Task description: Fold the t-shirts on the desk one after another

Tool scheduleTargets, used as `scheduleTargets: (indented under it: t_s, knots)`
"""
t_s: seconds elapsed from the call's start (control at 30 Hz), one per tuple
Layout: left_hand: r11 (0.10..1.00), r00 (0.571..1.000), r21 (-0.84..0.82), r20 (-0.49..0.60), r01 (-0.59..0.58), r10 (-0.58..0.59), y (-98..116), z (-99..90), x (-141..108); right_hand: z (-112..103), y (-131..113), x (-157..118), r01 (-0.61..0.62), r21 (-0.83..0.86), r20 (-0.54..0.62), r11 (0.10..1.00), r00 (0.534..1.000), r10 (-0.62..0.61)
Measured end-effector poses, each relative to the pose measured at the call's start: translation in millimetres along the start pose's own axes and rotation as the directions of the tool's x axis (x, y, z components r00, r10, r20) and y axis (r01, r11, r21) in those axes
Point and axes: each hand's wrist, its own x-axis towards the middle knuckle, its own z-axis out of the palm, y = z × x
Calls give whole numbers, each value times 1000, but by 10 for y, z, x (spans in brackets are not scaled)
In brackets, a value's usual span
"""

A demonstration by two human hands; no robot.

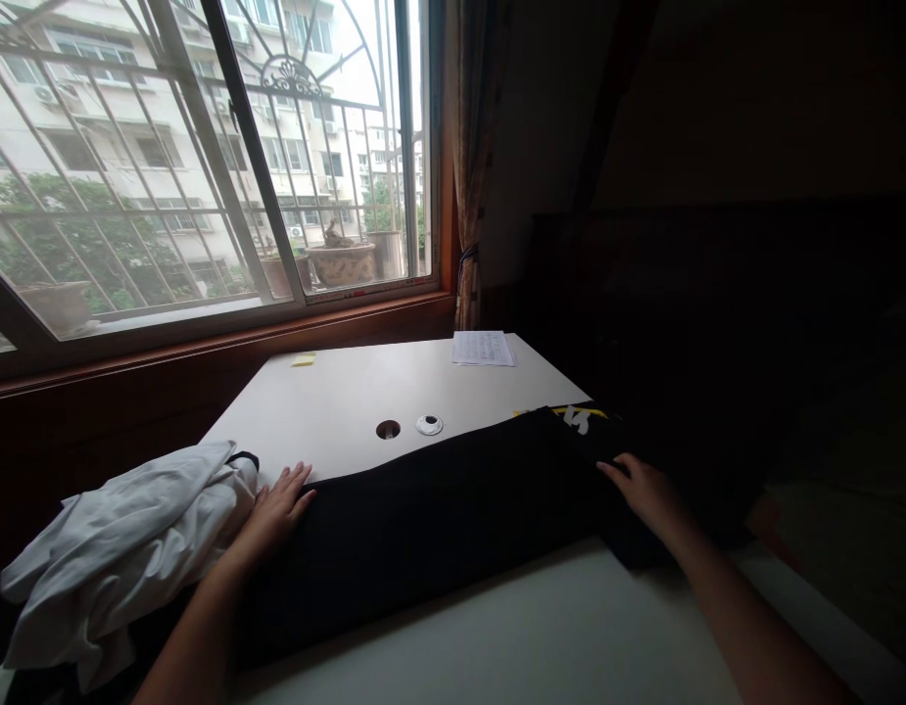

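Far left: heaped white cloth (136, 519), just beside left grip (278, 504). Left grip with fingers apart, resting on near-left upper edge of black cloth (438, 509). Centre: black cloth spread across white surface (335, 397), between both hands. Likely light, soft, limp; best held by opposite edges. Right: right grip (647, 487) together, apparently clamped on black cloth's right end.

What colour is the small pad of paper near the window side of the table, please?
Yellow: the small pad shows best in the head view.
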Motion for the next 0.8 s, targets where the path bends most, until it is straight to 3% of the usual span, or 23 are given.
scheduleTargets:
  t_s: [0.23,0.33,0.47,0.63,0.8]
  knots:
    - [945,984,-306,-162,-117,70,-143,-79,31,-236,112,157,-166,346,12,923,985,173]
    - [911,976,-380,-194,-163,94,-108,-142,19,-394,100,154,-273,563,74,780,957,282]
    - [898,971,-395,-208,-193,117,-62,-175,6,-616,-28,76,-304,725,150,618,945,290]
    - [869,966,-447,-232,-210,114,-87,-98,32,-721,-461,-25,-211,797,83,566,966,244]
    - [857,965,-472,-240,-209,104,-110,-37,43,-614,-1263,-157,-74,845,20,529,994,108]
